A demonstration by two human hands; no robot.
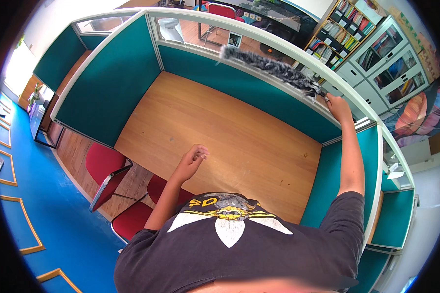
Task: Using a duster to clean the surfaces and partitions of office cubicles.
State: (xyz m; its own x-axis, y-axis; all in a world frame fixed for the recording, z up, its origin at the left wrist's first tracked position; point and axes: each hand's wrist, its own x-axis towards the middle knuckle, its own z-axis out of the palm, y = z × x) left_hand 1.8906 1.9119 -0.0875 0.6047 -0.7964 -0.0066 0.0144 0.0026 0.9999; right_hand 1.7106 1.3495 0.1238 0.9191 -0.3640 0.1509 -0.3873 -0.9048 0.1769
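Note:
My right hand (339, 107) is stretched out to the far right and grips the dark handle of a fluffy grey duster (271, 69). The duster's head lies across the clear window strip at the top of the back partition (242, 78), along its lower rail; whether it touches the pane, I cannot tell. My left hand (193, 161) is over the front part of the wooden desk (220, 124), fingers loosely curled with nothing in them.
Teal partition panels (110, 80) with white frames enclose the desk. Red chairs (106, 164) stand to my left. Beyond the back partition are a bookshelf (337, 33), a glass-doored cabinet (392, 66) and a photo (234, 39). A paper sheet (170, 29) hangs at the glass.

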